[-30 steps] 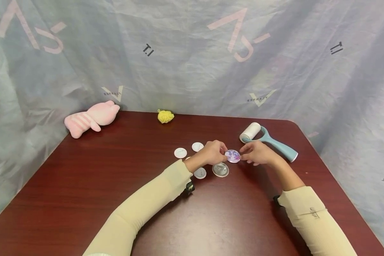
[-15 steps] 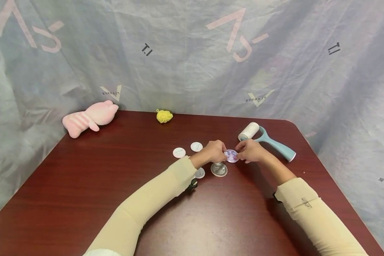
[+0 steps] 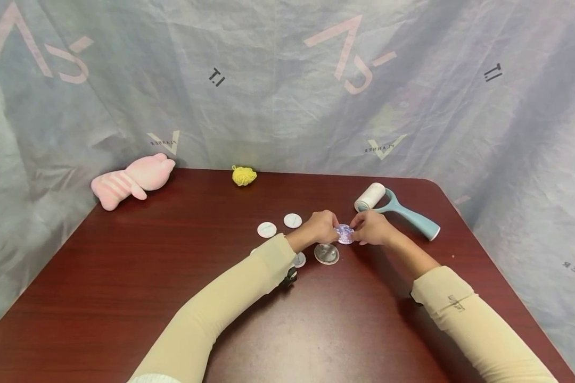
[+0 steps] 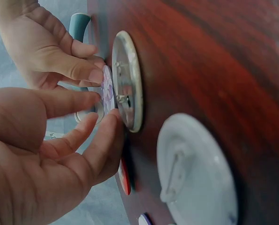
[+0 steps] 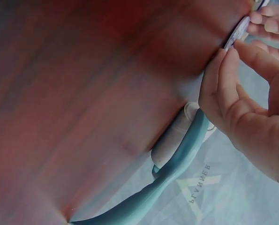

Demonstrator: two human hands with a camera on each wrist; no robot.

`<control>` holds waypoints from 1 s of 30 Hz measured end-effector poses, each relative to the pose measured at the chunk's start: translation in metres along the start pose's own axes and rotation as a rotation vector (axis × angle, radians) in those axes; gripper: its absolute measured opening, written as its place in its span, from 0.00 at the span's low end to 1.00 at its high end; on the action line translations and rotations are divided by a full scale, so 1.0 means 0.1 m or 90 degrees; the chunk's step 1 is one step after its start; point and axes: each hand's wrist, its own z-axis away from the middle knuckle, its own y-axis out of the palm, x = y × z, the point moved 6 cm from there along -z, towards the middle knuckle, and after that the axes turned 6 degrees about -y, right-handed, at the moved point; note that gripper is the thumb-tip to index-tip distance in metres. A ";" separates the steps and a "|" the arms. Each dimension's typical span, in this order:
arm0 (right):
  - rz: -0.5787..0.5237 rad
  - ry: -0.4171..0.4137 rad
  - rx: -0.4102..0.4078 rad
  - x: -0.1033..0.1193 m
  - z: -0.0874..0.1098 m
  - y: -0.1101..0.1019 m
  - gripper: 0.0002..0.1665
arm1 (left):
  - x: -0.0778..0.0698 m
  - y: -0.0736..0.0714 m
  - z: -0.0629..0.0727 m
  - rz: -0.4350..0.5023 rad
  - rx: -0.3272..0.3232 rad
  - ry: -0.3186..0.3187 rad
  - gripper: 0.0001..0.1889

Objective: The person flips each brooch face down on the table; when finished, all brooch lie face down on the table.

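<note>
A round purple-patterned pin badge lies picture side up between both hands. My left hand pinches its left edge, and my right hand grips the opposite edge with thumb and fingers. In the left wrist view the badge looks thin and edge-on, close to the table. Just nearer to me, a larger badge shows its silver pin back. White-backed badges lie left of the hands, one partly covered by the left sleeve. A red-edged badge appears beyond the left fingers.
A lint roller with a blue handle lies right of the hands, its white roll toward the back. At the far edge sits a yellow bundle. The pink plush toy rests at the back left corner. Grey printed cloth hangs behind the table.
My right hand has drawn in from beside the badge onto its right edge, its fingers closing there. The left hand stays at the left edge. The view shifts slightly.
</note>
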 end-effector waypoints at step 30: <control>-0.237 0.013 0.010 -0.11 0.13 -0.05 0.22 | 0.07 -0.09 -0.04 0.186 -0.060 -0.047 0.05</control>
